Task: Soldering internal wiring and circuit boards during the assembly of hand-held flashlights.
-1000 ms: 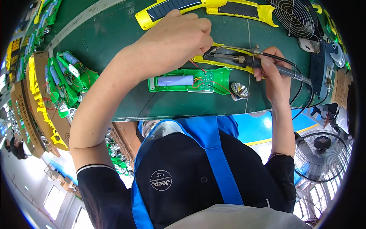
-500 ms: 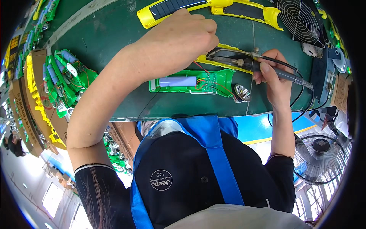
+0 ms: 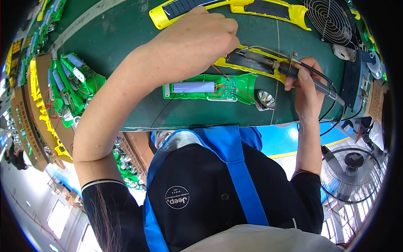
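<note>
My right hand (image 3: 310, 86) is closed round the handle of a soldering iron (image 3: 289, 69) with a thin feed tube clamped along it. The iron's tip points left over a yellow flashlight shell (image 3: 270, 73), close to my left hand. My left hand (image 3: 205, 44) is curled closed at that shell's left end; its fingertips and anything in them are hidden. Nearer me lies a green shell half (image 3: 168, 92) with a lilac battery cell (image 3: 194, 87) and a small circuit board (image 3: 231, 89). A red wire runs from the board up towards my left hand. A round reflector (image 3: 266, 99) sits at its right end.
Yellow shells with dark panels (image 3: 273, 10) lie at the far edge. A caged cooling fan (image 3: 329, 21) stands back right. Several green assemblies (image 3: 73, 86) are piled at left by a cardboard box (image 3: 44, 69). A black floor fan (image 3: 352, 172) stands lower right.
My right hand has drawn the soldering iron slightly to the right, so its tip is farther from my left hand. My left hand has barely moved.
</note>
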`<state>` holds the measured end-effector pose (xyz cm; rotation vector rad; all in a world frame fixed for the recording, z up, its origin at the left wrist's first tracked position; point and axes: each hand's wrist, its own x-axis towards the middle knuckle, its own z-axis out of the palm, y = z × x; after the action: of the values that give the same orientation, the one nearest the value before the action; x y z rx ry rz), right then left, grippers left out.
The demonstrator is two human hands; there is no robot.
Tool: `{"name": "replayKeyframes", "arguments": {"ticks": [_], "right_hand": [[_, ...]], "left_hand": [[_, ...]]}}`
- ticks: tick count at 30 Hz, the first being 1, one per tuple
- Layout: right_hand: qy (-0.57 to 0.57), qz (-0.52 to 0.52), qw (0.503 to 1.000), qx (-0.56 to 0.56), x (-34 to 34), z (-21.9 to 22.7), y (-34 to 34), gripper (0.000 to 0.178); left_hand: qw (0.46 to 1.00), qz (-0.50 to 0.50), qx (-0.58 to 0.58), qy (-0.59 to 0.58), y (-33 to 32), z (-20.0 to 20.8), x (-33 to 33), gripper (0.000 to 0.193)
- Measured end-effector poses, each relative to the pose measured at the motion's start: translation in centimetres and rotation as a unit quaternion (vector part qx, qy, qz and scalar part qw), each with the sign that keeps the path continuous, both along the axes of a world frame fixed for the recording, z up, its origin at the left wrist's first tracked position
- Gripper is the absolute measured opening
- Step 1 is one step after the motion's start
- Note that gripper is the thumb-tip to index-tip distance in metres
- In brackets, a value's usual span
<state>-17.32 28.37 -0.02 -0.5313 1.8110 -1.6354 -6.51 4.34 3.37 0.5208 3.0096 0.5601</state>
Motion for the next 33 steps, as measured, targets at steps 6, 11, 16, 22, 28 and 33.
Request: {"name": "replayKeyframes", "arguments": {"ticks": [6,11,16,22,28,33], "right_hand": [[-0.002,-0.019,0.996,-0.091,0.6,-1.4,0.5,0.027],[0.046,-0.03,0.987,-0.149,0.8,-2.3,0.9,0.027],[0.04,-0.034,0.981,-0.186,0.5,-2.9,1.0,0.026],[0.035,-0.048,0.979,-0.195,0.6,-3.0,0.8,0.025],[0.034,-0.059,0.975,-0.21,0.4,-3.5,1.0,0.026],[0.038,-0.055,0.973,-0.22,0.5,-3.3,0.8,0.025]], "left_hand": [[1.0,0.005,-0.017,-0.012,-0.6,-1.1,0.3,0.004],[1.0,0.008,-0.019,-0.013,-0.5,-1.1,0.2,0.005],[1.0,0.001,0.028,-0.009,-0.2,-0.1,0.1,0.006],[0.999,-0.012,0.052,0.0,-0.8,-0.4,0.3,0.005],[0.958,0.142,0.249,0.004,-2.1,-1.0,3.0,0.008],[0.908,0.311,0.278,-0.035,2.0,-0.5,6.7,0.011]]}}
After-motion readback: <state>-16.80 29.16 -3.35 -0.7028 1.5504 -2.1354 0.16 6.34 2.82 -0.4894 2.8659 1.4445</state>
